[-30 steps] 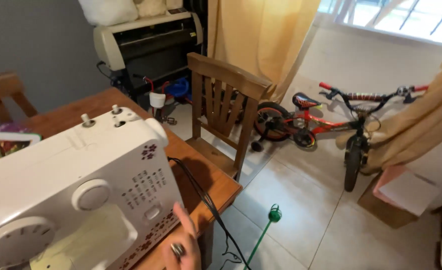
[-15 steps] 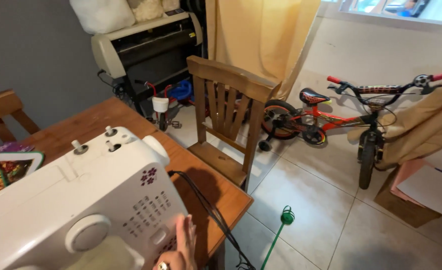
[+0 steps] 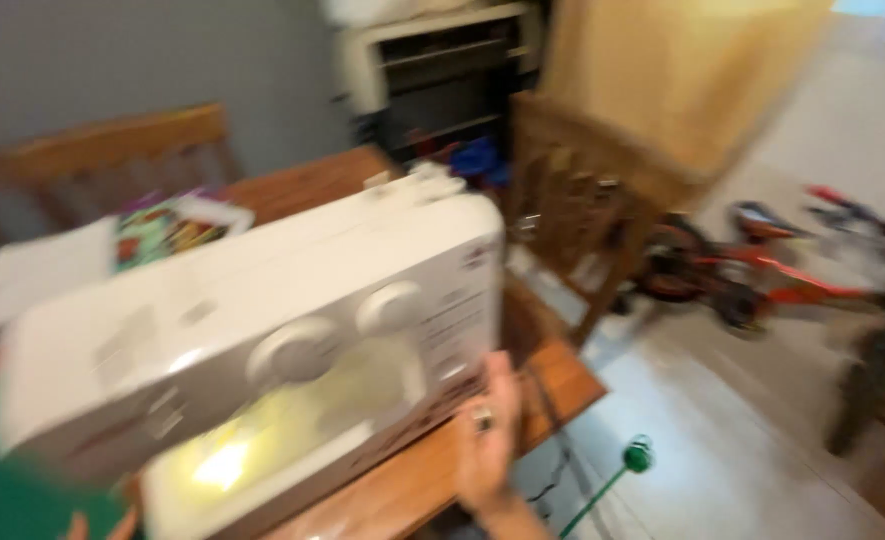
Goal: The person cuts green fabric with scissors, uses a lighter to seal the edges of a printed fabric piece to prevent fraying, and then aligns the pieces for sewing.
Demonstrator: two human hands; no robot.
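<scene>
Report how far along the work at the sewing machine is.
Done: the white sewing machine sits on the wooden table with its light on. In hand: the right hand rests against its right end. Left: no fabric shows; the left hand barely shows, and blur hides the rest.

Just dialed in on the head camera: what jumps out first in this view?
A big white sewing machine fills the middle on a wooden table, its work light glowing yellow underneath. The right hand, ring on a finger, rests against its right end. Behind stands a wooden chair, and a red bicycle blurs on the tiled floor at right.
</scene>
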